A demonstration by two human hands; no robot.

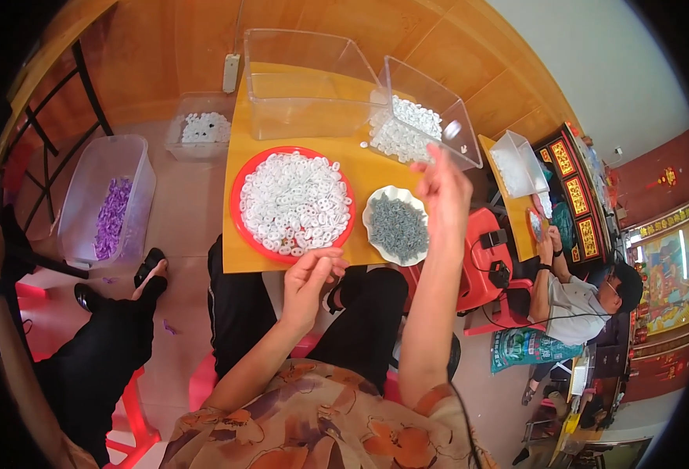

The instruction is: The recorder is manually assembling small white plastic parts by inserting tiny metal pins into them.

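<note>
Red tray (236, 205) of white pieces (294, 191): left hand (312, 283) nearer, at near rim, fingers curled, hold unclear; right hand (448, 191) rightward, loosely open, seemingly empty.

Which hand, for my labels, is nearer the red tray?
Left. The left hand is at the near edge of the red tray; the right hand is farther right, beyond the white bowl.
</note>
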